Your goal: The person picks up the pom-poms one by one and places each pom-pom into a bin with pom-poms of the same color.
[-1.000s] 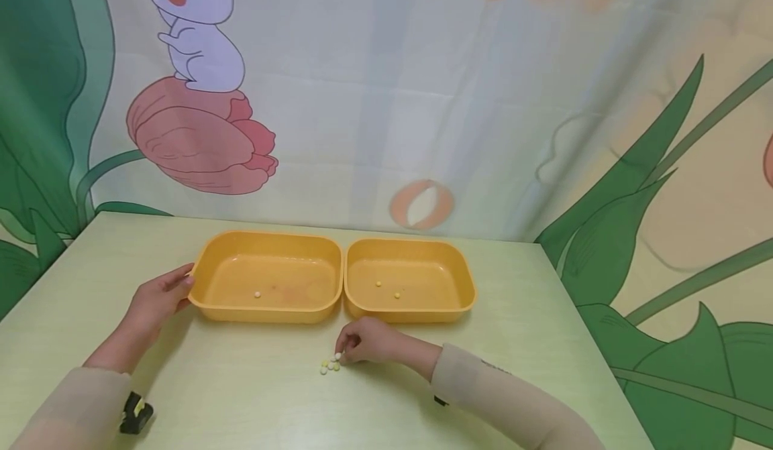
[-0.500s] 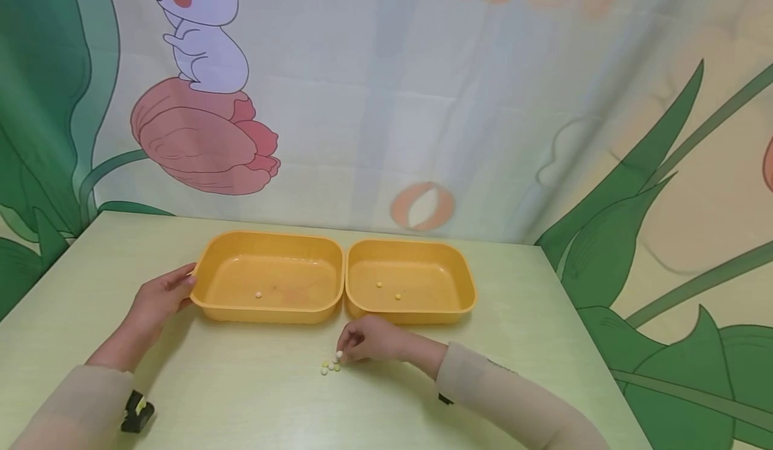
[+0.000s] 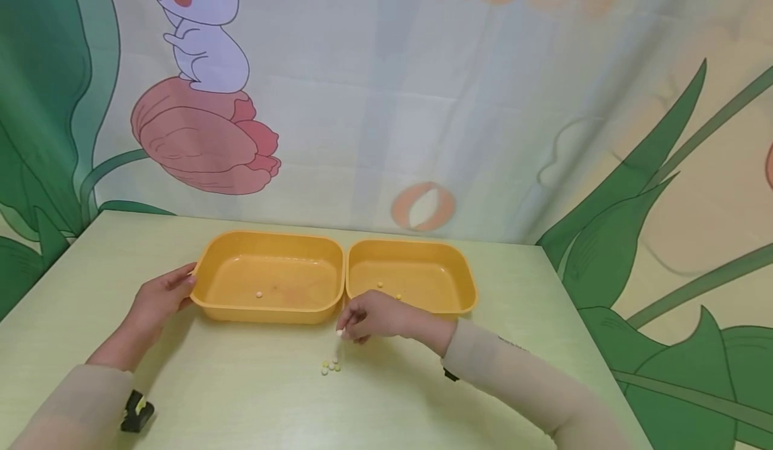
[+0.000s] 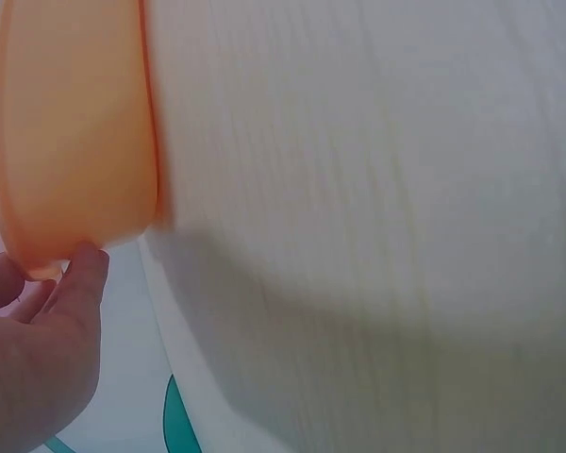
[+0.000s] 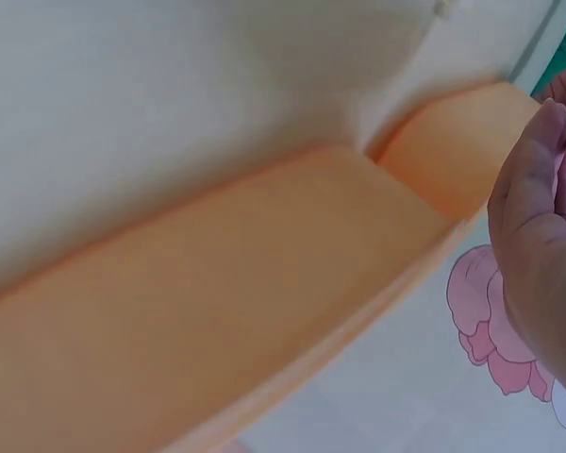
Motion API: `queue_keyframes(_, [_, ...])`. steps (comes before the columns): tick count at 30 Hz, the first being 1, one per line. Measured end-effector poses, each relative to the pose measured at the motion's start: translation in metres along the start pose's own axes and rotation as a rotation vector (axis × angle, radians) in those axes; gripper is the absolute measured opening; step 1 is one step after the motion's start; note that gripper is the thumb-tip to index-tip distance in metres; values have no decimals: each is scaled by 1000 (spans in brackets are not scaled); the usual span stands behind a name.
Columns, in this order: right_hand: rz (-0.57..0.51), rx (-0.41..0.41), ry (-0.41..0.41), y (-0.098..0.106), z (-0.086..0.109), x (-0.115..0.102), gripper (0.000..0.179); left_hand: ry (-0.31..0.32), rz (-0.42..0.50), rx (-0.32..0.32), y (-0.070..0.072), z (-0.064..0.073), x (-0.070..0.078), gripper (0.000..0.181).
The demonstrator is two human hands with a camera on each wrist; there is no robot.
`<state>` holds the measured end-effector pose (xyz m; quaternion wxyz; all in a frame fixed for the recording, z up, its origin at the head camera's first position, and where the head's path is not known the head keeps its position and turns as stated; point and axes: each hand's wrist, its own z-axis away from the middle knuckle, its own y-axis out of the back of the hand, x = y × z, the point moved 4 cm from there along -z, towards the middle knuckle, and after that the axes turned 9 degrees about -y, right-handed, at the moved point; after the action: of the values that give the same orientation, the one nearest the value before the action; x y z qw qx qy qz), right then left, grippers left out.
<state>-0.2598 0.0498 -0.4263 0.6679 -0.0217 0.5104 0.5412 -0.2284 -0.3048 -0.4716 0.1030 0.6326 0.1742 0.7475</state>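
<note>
At the left end of the left yellow tray [image 3: 266, 316], my left hand [image 3: 158, 302] grips the rim; the left wrist view shows the thumb [image 4: 87, 269] against the tray's outer wall. My right hand [image 3: 377, 316] pinches a small round white bead [image 3: 341, 333] just in front of the right yellow tray [image 3: 417, 245], its wrist overlapping that tray's front wall. A small group of white and yellow beads [image 3: 331, 367] lies on the table below the hand. One pale bead [image 3: 259, 295] is in the left tray. The right tray holds two yellow beads [image 3: 398, 297].
Both trays stand side by side on a pale wooden table [image 3: 253, 389]. Behind the table hangs a printed curtain [image 3: 338, 101] with a rabbit and flowers. A black device [image 3: 137, 412] shows at the left sleeve.
My right hand has lifted a white bead from the group and moved away from me toward the right tray's front edge. The left hand keeps its hold on the left tray.
</note>
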Motion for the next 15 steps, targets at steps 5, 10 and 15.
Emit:
queue_keyframes(5, [-8,-7,-8,11,-1,-13,9,-8,-2,-5,1,0,0,59])
queue_keyframes(10, [-9,-4,-2,20,-1,-26,10,-7,-2,-14,1,-1,1,60])
queue_keyframes(15, [1,-24,7,30,-2,-37,13,-3,5,-22,2,-1,1,60])
